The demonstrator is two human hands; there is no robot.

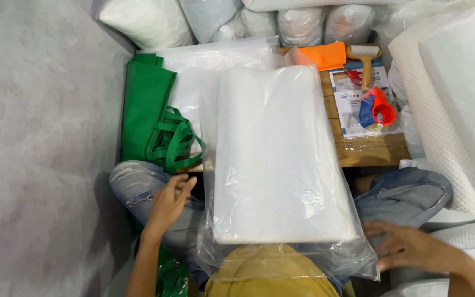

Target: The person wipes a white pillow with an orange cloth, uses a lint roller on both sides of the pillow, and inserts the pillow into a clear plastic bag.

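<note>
A white pillow inside a clear plastic bag (273, 159) lies across my lap and the low wooden table (372, 151). The bag's open end (292, 258) hangs loose near my yellow shirt. My left hand (170, 202) hovers over my left knee, just left of the bag, fingers apart and holding nothing. My right hand (405, 246) rests flat by the bag's lower right corner, fingers spread, touching or almost touching the plastic.
Green fabric bags (150, 113) lie folded at the table's left. An orange cloth (325, 55), red scissors (353, 76), a wooden roller (365, 59), a tape dispenser (377, 107) and printed sheets (353, 104) sit at the right. Wrapped pillows (303, 22) are stacked behind; white quilted rolls (452, 104) stand right.
</note>
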